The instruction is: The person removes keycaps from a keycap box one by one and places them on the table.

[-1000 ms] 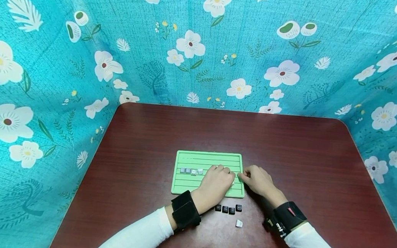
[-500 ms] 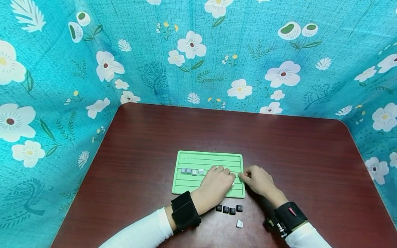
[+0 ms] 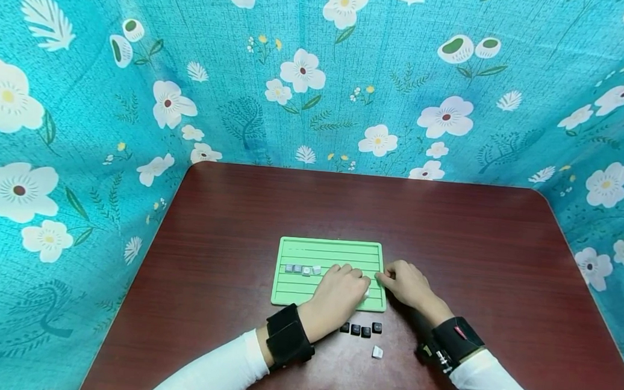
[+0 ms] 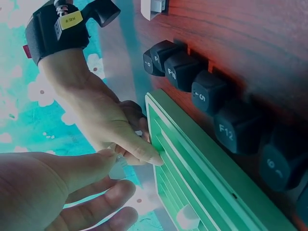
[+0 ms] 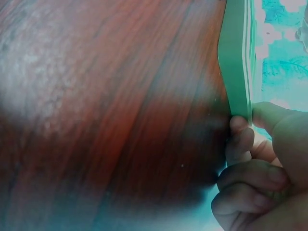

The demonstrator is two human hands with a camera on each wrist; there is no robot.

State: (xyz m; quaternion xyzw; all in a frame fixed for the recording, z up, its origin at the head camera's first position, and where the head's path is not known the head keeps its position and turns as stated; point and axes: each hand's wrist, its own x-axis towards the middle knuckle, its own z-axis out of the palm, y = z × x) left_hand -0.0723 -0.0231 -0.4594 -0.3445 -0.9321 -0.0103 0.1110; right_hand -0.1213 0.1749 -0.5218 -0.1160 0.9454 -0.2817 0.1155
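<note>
A light green ridged tray (image 3: 294, 287) lies on the table, with several pale keycaps (image 3: 298, 269) in a row on its left half. My left hand (image 3: 337, 296) is over the tray's right half and pinches a small white keycap (image 4: 118, 169) between thumb and finger. My right hand (image 3: 410, 286) grips the tray's right edge, thumb on top and curled fingers against the side, as the right wrist view shows. In the left wrist view one white keycap (image 4: 187, 217) sits on the ridges. The left hand covers part of the tray in the head view.
Several black keycaps (image 3: 355, 330) stand in a line on the dark wood table (image 3: 451, 229), just in front of the tray. A single white keycap (image 3: 377, 352) lies nearer the body. A blue floral cloth (image 3: 342, 70) hangs behind and at the sides.
The left hand has come slightly nearer the body, with the white keycap at its fingertips. The right hand keeps its grip on the tray edge.
</note>
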